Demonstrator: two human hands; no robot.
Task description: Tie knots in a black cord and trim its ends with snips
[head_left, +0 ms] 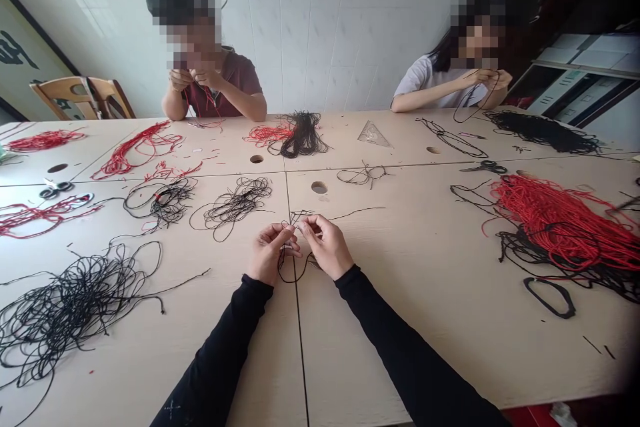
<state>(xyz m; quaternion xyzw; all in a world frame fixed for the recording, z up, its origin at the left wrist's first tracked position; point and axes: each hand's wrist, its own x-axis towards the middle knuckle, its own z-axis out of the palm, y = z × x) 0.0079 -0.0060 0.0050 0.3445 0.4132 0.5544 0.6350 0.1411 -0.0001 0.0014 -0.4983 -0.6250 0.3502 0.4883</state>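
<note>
Just above the table's centre seam, my left hand [271, 250] pinches a thin black cord [294, 280] between thumb and fingers. Close beside it, my right hand [327, 245] is closed in a pinch on the same cord. A loop of the cord hangs below my fingers, and loose ends stick out above and to the right. The exact crossing of the strands between my fingertips is too small to make out. A loose bundle of black cord [243, 199] lies left of my hands, and a small dark cord loop [367, 175] lies beyond them.
A big black cord tangle [75, 307] covers the left front. Red cords [555, 213] over black ones are heaped at the right, near scissors [484, 167] and a black ring [550, 298]. A clear set square [375, 135] lies farther back. Two people sit opposite, handling cords.
</note>
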